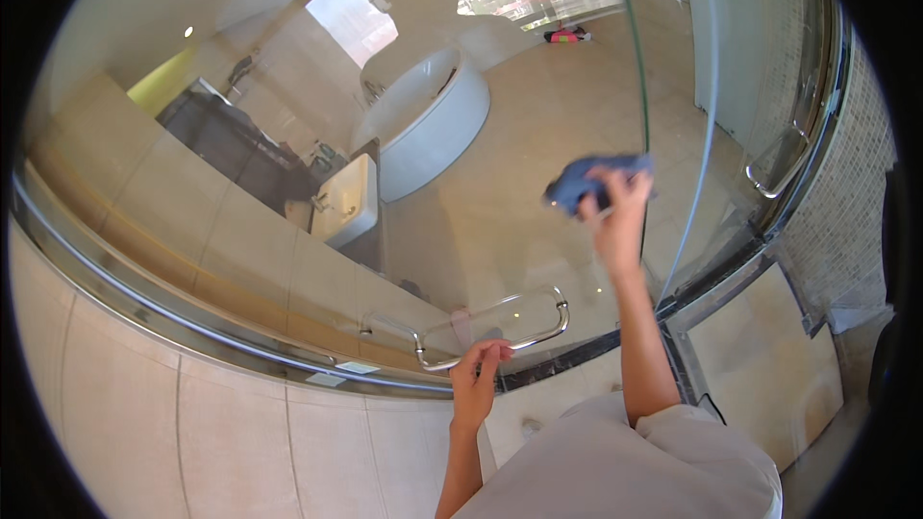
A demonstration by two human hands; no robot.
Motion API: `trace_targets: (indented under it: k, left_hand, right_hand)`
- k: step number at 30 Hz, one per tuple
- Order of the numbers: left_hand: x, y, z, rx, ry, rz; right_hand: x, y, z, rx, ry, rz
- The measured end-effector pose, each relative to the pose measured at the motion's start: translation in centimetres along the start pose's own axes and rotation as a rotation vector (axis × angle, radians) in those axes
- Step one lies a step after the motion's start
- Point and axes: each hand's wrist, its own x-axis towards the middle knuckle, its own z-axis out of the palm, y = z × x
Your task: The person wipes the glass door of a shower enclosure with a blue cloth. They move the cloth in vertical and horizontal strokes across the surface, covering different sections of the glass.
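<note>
The beige tiled floor (pixel 538 125) carries a round white bathtub (pixel 428 120). A small pink-and-dark bundle (pixel 567 35) lies beyond it.

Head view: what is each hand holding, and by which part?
Right hand grips a bunched blue cloth against the glass; left hand holds the chrome door handle at its lower bar.

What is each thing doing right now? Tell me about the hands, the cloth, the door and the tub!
Left hand: grip closed on the door handle.
Right hand: grip closed on the blue cloth.
Blue cloth: bunched up, pressed against the glass door.
Glass door: partly open, its edge beside the cloth.
Bathtub: looks empty.
</note>
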Motion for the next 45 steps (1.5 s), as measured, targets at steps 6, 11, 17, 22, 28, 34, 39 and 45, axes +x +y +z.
trace_targets:
  k: [6,11,17,22,28,34,39,45]
  left_hand:
    - [1.5,2.5,3.4,-0.067,-0.032,0.009]
    - [1.1,0.2,5.5,-0.157,-0.153,-0.019]
    - [-0.3,-0.7,0.2,-0.146,-0.120,-0.024]
    - [-2.6,-4.8,-8.3,-0.189,0.124,-0.108]
    - [-2.1,-6.5,-14.6,-0.143,0.047,-0.061]
    - [-3.5,-6.0,-20.1,-0.087,-0.099,-0.111]
    - [-4.1,-9.8,-20.4,-0.164,-0.162,-0.103]
    - [-1.4,-6.2,-18.8,0.044,-0.406,-0.010]
  right_hand:
    - [5.2,1.5,-3.6,0.141,0.088,0.177]
    - [6.9,-5.5,-0.8,0.043,0.092,0.034]
    - [-2.8,-8.5,6.1,0.193,-0.184,-0.083]
    - [6.3,-4.0,2.6,-0.031,0.489,0.200]
    - [-6.6,-23.2,17.2,0.205,-0.120,-0.363]
    - [-9.4,-17.8,17.6,0.033,-0.044,-0.238]
    - [2.0,-15.8,10.0,-0.019,0.356,-0.030]
    - [-9.9,-24.3,19.0,0.259,-0.064,-0.240]
